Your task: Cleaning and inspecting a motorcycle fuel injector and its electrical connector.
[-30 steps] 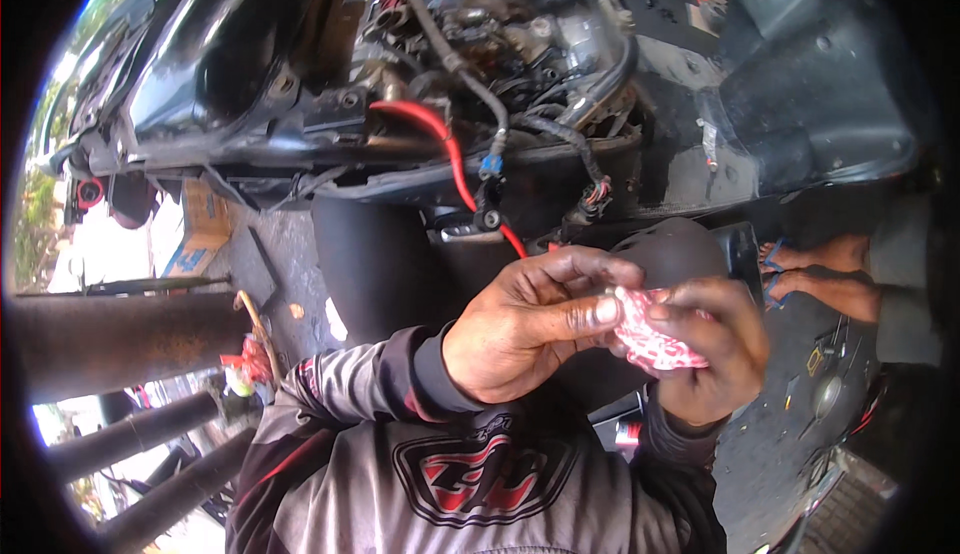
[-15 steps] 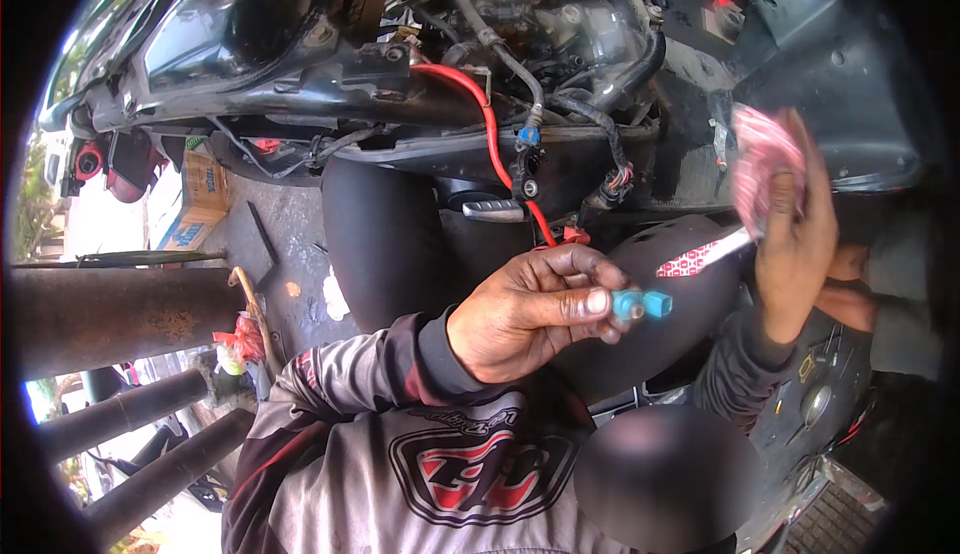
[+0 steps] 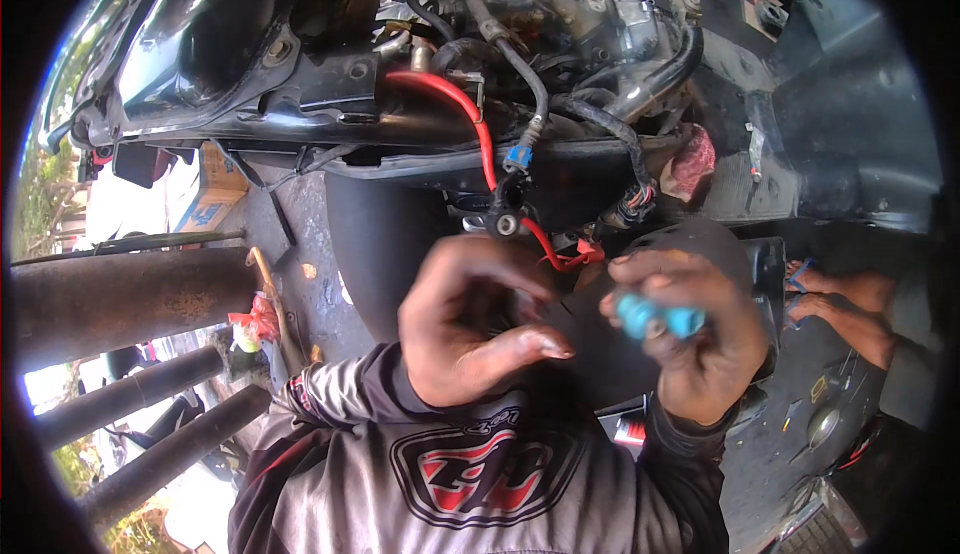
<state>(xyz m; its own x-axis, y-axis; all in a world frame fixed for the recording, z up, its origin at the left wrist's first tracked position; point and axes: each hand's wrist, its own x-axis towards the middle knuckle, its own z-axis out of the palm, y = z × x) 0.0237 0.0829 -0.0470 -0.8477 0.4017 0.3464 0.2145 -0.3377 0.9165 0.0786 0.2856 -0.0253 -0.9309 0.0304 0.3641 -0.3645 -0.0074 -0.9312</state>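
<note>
My right hand [image 3: 700, 339] is closed around a small teal fuel injector [image 3: 680, 321] with a connector-shaped end, a little blurred by motion. To its left, my left hand [image 3: 470, 329] is empty, thumb and forefinger curved apart. Just beyond both hands hangs a black injector holder with a metal-rimmed opening [image 3: 507, 224], beneath a hose with a blue clip [image 3: 518, 158]. A red hose [image 3: 482, 139] passes behind that holder. Farther right, a crumpled pink-and-white patterned cloth or wrapper [image 3: 690, 166] lies against the scooter's body.
The opened scooter frame [image 3: 260, 104] and its engine [image 3: 600, 29] spread across the far side. A bundled wire connector [image 3: 632, 206] hangs near my right hand. Rusty pipes [image 3: 130, 299] stand at left, a cardboard box [image 3: 215, 189] behind them. Another person's feet [image 3: 830, 289] are at right.
The teal fuel injector has passed from my left hand to my right. The pink patterned piece has left my right hand and lies by the scooter body. My left hand has opened and moved left.
</note>
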